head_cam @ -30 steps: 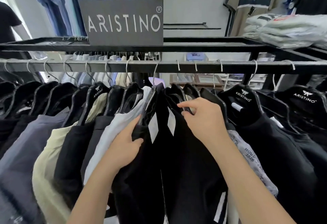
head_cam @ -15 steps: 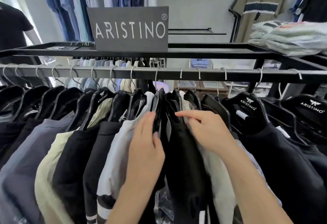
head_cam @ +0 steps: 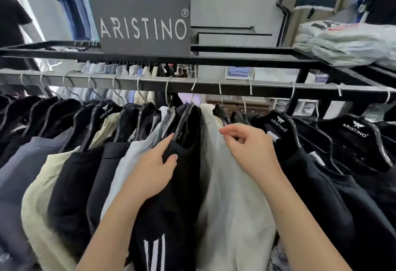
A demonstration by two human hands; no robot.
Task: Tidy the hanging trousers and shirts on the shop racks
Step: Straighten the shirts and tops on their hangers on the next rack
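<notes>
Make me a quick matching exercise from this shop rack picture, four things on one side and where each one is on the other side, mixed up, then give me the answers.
Things:
1. brand sign
2. folded clothes
3. black garment with white stripes
4. cream garment

Places:
A. gripped by the left hand
B. stacked on the top shelf, far right
C. under the right hand
D. standing on the top shelf, left of centre

Pairs: 1-D, 2-B, 3-A, 4-C
</notes>
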